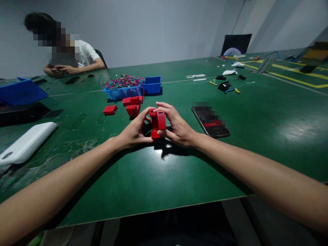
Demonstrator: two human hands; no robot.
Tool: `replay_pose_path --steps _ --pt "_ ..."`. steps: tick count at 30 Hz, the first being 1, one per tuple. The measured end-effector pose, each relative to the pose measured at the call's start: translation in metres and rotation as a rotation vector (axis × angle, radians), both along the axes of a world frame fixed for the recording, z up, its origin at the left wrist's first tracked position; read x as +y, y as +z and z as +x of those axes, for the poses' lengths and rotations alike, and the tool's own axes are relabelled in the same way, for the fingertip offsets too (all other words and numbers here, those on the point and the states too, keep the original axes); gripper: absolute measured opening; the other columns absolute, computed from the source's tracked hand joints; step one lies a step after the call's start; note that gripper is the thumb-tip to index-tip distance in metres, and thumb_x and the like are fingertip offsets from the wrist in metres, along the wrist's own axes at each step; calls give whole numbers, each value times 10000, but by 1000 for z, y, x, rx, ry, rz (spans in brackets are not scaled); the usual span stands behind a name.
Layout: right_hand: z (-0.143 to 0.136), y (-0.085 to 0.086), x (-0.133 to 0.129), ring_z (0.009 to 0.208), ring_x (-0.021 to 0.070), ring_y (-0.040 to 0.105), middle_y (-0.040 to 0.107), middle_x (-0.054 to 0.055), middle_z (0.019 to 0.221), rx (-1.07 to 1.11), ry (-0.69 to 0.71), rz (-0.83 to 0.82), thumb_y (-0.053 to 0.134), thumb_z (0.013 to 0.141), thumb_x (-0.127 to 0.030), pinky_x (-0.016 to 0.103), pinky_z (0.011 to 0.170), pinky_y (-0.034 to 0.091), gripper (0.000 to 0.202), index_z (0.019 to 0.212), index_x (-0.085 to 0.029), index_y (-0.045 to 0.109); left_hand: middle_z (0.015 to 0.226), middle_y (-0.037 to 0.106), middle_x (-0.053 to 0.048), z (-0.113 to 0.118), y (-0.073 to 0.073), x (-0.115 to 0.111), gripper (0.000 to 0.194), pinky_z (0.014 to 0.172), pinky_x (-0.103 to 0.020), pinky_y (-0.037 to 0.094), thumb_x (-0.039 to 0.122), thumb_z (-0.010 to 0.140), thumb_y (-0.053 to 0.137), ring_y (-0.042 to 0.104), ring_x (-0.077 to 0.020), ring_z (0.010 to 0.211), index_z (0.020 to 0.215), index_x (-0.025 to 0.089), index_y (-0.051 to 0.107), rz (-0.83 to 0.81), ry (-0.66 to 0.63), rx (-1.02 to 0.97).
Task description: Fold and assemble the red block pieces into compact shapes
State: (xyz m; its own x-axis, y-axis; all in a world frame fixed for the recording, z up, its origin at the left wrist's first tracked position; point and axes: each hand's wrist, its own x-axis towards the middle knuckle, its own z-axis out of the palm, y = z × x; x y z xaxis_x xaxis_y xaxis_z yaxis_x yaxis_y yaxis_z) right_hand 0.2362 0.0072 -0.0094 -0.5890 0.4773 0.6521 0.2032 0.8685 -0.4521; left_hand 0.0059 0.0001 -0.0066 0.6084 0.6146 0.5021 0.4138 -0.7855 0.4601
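Head view | red housing [155, 134] gripped by left hand [133, 132]; labelled red piece [161, 121] pinched by right hand [180, 129] | both held close together over green table [153, 184] | judged: pieces being lined up; steady fingertips called for

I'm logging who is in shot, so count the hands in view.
4: left hand and right hand on the red part, centre; two hands of the seated person, upper left.

one head-worn view, forward and down at hands.
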Motion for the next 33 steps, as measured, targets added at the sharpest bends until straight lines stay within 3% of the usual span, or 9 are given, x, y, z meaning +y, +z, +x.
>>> replay_pose_path --steps 9,14,19,26,33 --pt "-2 13 -8 1462 310 367 457 156 1464 152 21 70 532 910 -661 591 1159 353 607 1367 -290 383 1460 498 -200 -3 -3 3 1074 925 -448 590 421 713 857 645 -305 1130 1570 243 235 30 -4 3" --pt "-3 9 -9 1477 326 331 381 165 1539 29 -47 23 521 888 -713 625 1156 329 670 1399 -292 415 1482 484 -199 -2 -2 2 1060 948 -439 581 460 711 854 645 -306 1139 1561 236 262 1 6 -2" --pt "-3 6 -8 1432 359 370 374 191 1551 -79 -174 -58 550 911 -638 651 1108 346 632 1406 -256 455 1476 499 -181 0 -4 1 1053 928 -410 584 454 713 856 663 -282 1096 1564 257 267 11 -13 -40" --pt "-3 5 -9 1439 349 354 379 195 1547 -94 -163 -50 597 902 -401 623 1122 339 584 1425 -225 405 1510 469 -186 -2 -8 4 1055 930 -404 585 453 727 849 632 -293 1163 1575 266 249 41 -26 -50" --pt "0 5 -2 1432 314 390 427 232 1495 -62 -29 -33 558 934 -444 538 1177 335 582 1412 -158 388 1504 472 -209 -5 -10 6 1093 895 -398 600 457 722 855 676 -239 1015 1589 257 220 43 6 -15"
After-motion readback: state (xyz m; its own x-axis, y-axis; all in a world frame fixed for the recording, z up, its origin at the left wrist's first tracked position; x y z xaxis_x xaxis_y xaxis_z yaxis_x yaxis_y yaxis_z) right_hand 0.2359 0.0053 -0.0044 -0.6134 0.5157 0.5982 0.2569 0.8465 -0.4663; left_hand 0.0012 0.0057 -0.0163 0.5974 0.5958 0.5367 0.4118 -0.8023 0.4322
